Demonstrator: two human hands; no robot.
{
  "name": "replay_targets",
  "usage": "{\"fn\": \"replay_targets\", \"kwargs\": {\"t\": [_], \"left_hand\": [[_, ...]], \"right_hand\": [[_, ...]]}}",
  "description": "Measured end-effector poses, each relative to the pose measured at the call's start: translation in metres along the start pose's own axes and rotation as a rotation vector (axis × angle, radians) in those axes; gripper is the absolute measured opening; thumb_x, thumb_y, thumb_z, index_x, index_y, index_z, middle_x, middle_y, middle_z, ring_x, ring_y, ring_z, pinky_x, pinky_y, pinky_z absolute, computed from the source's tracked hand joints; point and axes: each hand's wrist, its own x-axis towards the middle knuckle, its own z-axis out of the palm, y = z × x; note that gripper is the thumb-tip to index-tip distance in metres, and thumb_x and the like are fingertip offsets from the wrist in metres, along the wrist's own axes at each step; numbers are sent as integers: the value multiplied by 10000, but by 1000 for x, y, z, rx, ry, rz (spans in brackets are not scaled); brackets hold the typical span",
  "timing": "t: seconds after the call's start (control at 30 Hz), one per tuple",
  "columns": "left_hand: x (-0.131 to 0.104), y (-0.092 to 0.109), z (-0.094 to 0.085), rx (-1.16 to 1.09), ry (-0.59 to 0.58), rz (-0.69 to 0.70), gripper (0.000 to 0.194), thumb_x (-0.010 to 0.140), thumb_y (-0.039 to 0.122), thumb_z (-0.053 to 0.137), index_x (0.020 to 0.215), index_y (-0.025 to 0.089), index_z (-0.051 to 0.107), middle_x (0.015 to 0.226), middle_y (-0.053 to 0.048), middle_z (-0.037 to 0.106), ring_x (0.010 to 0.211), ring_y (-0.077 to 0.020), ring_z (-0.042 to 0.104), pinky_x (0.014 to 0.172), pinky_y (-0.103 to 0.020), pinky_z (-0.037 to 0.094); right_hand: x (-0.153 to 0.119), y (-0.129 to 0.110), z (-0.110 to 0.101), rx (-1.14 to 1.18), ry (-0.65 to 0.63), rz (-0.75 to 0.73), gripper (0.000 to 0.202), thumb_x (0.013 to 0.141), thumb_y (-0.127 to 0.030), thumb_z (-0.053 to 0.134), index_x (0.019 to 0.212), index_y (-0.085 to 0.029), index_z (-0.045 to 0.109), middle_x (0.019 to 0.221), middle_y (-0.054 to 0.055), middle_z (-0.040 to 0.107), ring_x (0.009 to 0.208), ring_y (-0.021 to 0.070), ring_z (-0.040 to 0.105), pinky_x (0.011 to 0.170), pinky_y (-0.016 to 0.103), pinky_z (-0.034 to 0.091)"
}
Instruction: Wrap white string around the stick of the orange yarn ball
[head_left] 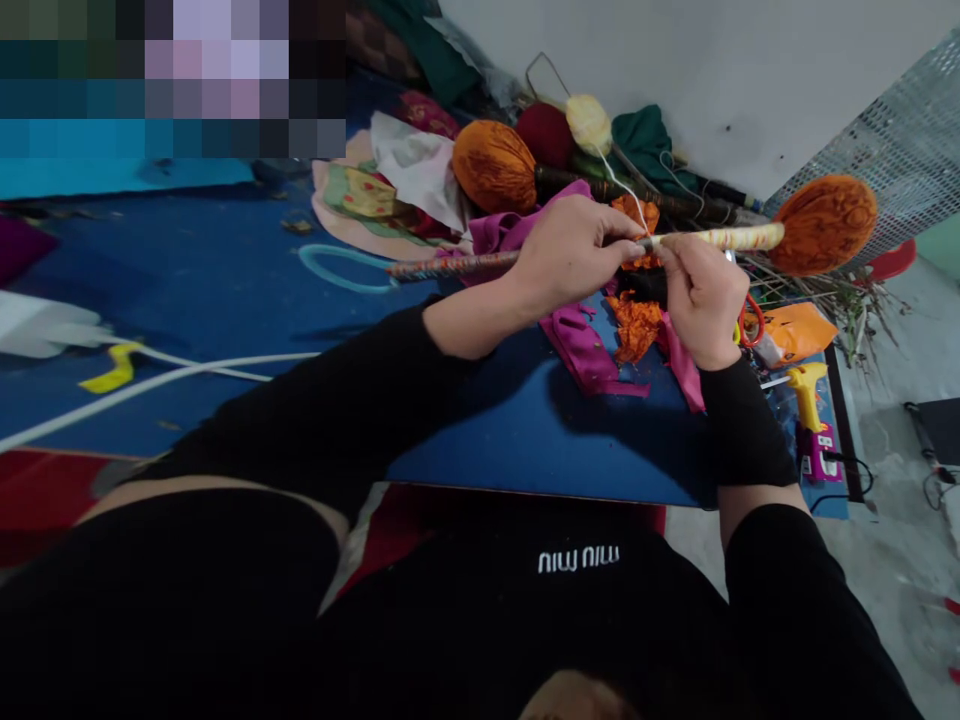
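Note:
Between both hands lies a long stick (pixel 461 265), nearly level above the table, with an orange cloth-covered bulb (pixel 825 225) at its right end. Pale cream wrapping (pixel 742 237) covers the part near the bulb; the left part is mottled reddish-brown. My left hand (pixel 566 245) is closed round the stick at its middle. My right hand (pixel 705 295) pinches the stick just right of it, at the edge of the wrapping. White thread (pixel 619 180) runs from a cream ball of thread (pixel 589 122) down to the fingers; their tips partly hide where it ends.
Another orange bulb on a dark stick (pixel 493 165) lies behind, beside a dark red bulb (pixel 545 135). Magenta cloth (pixel 581 350) and orange scraps (pixel 636 325) lie on the blue table (pixel 480 440). A yellow glue gun (pixel 808 392) stands right; a white cable (pixel 172 370) crosses left.

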Motion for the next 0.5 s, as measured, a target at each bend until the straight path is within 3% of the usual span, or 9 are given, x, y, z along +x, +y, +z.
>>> {"fn": "replay_targets", "kwargs": {"t": [0.2,0.33,0.5], "left_hand": [[-4,0,6,-17,4,15,261,878,217,771,1125,234,853,976,-37,845,949,-232,769,895,-341,581],[-5,3,5,8,-20,34,210,890,214,752,1068,218,862,1030,-53,853,990,-253,773,893,-345,585],[-9,11,3,50,-15,2,127,898,240,754,957,203,859,871,-54,821,861,-255,749,818,-372,567]], "right_hand": [[9,0,-12,-70,-52,84,509,1091,-711,396,1083,-335,741,945,68,747,942,255,672,927,414,571],[12,-4,-17,-128,-79,88,551,1074,-759,345,1046,-368,732,918,56,737,920,257,673,894,411,550],[14,-2,-18,-147,-134,96,597,1057,-794,357,1074,-358,763,897,59,692,855,242,637,859,403,505]]}}
